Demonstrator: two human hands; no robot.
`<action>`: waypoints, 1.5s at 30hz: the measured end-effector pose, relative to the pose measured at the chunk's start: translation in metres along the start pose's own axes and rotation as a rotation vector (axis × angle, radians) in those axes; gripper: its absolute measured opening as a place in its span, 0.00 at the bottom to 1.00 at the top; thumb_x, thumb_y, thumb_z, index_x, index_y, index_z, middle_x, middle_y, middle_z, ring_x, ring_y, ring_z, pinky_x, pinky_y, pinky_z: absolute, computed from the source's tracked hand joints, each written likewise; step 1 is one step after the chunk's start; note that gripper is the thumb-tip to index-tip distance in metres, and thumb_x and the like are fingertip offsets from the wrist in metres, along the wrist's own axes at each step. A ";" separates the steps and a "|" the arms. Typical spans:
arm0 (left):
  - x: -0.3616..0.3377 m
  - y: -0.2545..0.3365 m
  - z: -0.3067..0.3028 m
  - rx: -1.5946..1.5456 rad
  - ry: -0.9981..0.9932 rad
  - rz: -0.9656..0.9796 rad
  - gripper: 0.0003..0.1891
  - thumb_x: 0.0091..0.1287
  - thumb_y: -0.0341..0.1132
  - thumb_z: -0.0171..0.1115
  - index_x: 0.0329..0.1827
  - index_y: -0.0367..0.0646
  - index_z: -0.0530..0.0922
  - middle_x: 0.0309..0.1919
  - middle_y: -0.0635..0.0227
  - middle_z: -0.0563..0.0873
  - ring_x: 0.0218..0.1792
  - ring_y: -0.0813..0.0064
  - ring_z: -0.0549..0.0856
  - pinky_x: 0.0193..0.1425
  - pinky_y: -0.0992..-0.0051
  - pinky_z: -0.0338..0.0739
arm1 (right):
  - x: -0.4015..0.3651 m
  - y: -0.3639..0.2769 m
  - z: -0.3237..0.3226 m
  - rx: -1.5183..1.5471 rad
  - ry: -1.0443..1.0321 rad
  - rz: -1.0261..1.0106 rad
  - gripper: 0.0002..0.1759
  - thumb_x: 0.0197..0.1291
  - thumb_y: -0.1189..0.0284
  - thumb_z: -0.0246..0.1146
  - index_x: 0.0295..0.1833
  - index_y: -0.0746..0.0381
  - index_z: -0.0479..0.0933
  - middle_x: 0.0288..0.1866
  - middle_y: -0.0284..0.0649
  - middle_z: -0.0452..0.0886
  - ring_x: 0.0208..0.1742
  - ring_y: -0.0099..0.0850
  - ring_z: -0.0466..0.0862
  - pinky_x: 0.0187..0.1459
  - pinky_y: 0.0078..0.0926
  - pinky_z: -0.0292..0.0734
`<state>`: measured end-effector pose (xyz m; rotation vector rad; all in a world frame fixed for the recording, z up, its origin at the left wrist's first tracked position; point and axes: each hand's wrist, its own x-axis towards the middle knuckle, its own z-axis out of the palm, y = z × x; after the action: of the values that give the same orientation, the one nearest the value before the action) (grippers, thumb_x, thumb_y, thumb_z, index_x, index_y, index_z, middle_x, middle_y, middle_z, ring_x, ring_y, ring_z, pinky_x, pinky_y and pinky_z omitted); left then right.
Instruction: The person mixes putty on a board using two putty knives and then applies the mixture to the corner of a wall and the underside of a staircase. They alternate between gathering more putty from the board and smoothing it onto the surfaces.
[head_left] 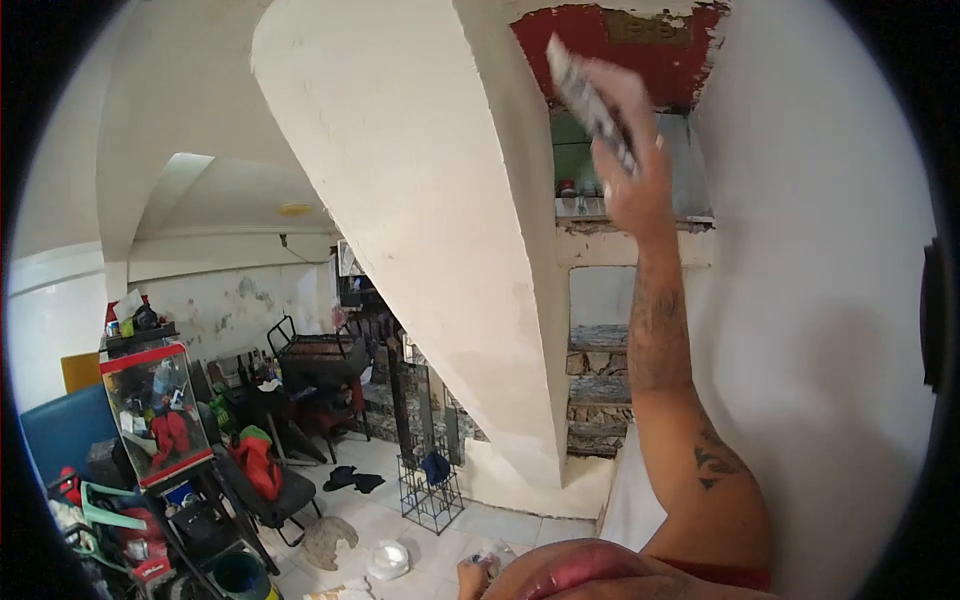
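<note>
Tool (590,100), flat, grey | held high, far right, by red patch (640,55) under stair (420,200), arm stretched to reach it | right hand (632,175): fingers clamped round its handle | left hand (473,578): low, near; fingers too cut off to tell.

The flat tool (588,92) in our right grip (632,178), at the top centre of the frame, looks grey and dull with pale smears. It is too blurred for us to tell metal from plastic. Beside it, the stair underside (400,200) is matt white plaster, slightly grainy. The red patch (620,45) above shows flaking paint with ragged edges. The wall (820,300) at right looks smooth and matt. At centre right we see rough stone steps (598,385). Lower down, the floor tiles (400,525) are pale and faintly glossy, and the wire rack (430,495) is thin black metal.
</note>
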<state>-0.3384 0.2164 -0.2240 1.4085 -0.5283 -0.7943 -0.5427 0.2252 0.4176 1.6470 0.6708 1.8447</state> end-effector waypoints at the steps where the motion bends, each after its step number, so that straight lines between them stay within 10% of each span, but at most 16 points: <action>1: 0.002 0.001 0.000 0.008 -0.015 0.022 0.20 0.58 0.34 0.54 0.52 0.34 0.75 0.17 0.69 0.74 0.14 0.78 0.69 0.13 0.77 0.61 | 0.016 0.016 0.001 -0.030 0.062 -0.029 0.34 0.43 0.90 0.52 0.59 0.56 0.70 0.57 0.45 0.72 0.57 0.44 0.73 0.57 0.37 0.68; 6: 0.014 0.004 0.014 0.021 -0.048 0.301 0.08 0.57 0.29 0.63 0.24 0.33 0.79 0.17 0.69 0.79 0.19 0.80 0.75 0.22 0.75 0.67 | 0.105 0.018 0.021 0.132 -0.027 0.042 0.36 0.43 0.89 0.45 0.64 0.64 0.62 0.62 0.53 0.66 0.64 0.49 0.65 0.66 0.36 0.58; 12: 0.003 0.011 0.024 0.018 -0.078 0.170 0.08 0.57 0.30 0.63 0.25 0.32 0.80 0.18 0.69 0.80 0.20 0.81 0.74 0.24 0.77 0.67 | 0.109 0.010 0.053 -0.034 -0.018 -0.017 0.35 0.44 0.88 0.46 0.64 0.66 0.60 0.65 0.54 0.64 0.69 0.50 0.58 0.71 0.41 0.48; 18: 0.007 -0.007 0.017 -0.009 -0.159 0.008 0.17 0.59 0.36 0.54 0.46 0.33 0.76 0.17 0.68 0.75 0.15 0.76 0.71 0.13 0.74 0.62 | 0.084 0.002 0.056 -0.102 -0.008 -0.089 0.36 0.41 0.90 0.46 0.63 0.66 0.61 0.63 0.53 0.66 0.68 0.48 0.60 0.71 0.43 0.48; 21: -0.036 0.010 0.039 0.086 0.302 0.384 0.17 0.59 0.37 0.54 0.46 0.34 0.76 0.15 0.70 0.73 0.13 0.77 0.69 0.11 0.76 0.59 | 0.078 -0.002 0.051 -0.065 -0.028 -0.154 0.36 0.40 0.91 0.48 0.63 0.66 0.62 0.63 0.52 0.67 0.68 0.47 0.62 0.70 0.43 0.50; 24: -0.021 0.028 0.017 -0.093 -0.055 -0.014 0.17 0.58 0.38 0.54 0.46 0.35 0.77 0.16 0.70 0.73 0.13 0.78 0.69 0.11 0.76 0.59 | 0.072 -0.005 0.049 -0.055 -0.033 -0.103 0.36 0.41 0.91 0.48 0.62 0.65 0.63 0.62 0.51 0.68 0.68 0.46 0.63 0.69 0.42 0.51; 27: 0.003 0.007 0.018 -0.086 -0.063 0.130 0.08 0.57 0.30 0.63 0.26 0.32 0.80 0.19 0.69 0.80 0.21 0.81 0.74 0.24 0.77 0.68 | 0.064 -0.014 0.047 -0.023 -0.071 -0.002 0.36 0.42 0.91 0.48 0.63 0.64 0.63 0.63 0.51 0.68 0.68 0.46 0.63 0.69 0.41 0.53; 45: -0.011 -0.005 0.022 -0.213 -0.111 0.002 0.05 0.58 0.26 0.60 0.31 0.30 0.79 0.21 0.68 0.80 0.21 0.80 0.75 0.23 0.79 0.68 | -0.028 0.001 0.049 -0.003 -0.075 -0.124 0.40 0.32 0.90 0.43 0.60 0.65 0.67 0.58 0.48 0.69 0.63 0.44 0.66 0.66 0.36 0.58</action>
<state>-0.3627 0.2108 -0.2252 1.1722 -0.5140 -0.9035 -0.4917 0.2043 0.4038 1.6263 0.7205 1.6882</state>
